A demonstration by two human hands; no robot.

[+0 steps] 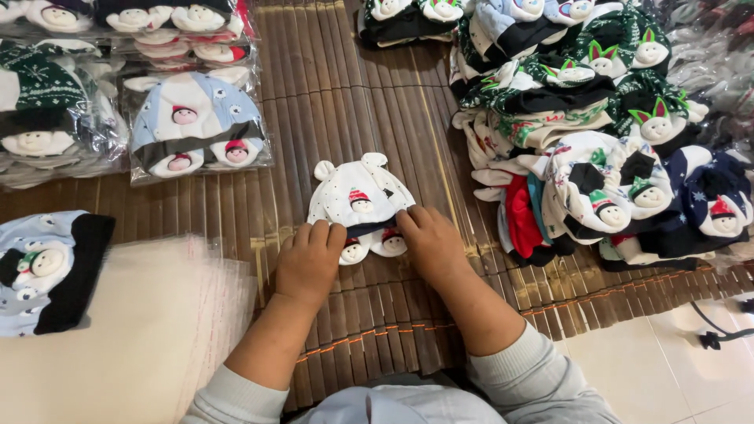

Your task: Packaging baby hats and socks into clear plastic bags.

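A small white baby hat (360, 196) with two round ears and little doll faces lies flat on the brown bamboo mat (338, 94) in front of me. My left hand (309, 263) rests on its lower left edge, fingers curled over the dark brim. My right hand (430, 239) presses the lower right edge, fingers bent down on the fabric. Both hands touch the hat from the near side, and they hide part of the brim.
A stack of clear plastic bags (133, 330) lies at my left, with a blue and black hat (49, 267) on it. Bagged hats (192, 126) sit at the back left. A big loose heap of hats (605, 126) fills the right. White tiled floor (675, 369) and a black cable (719, 334) lie beyond the mat.
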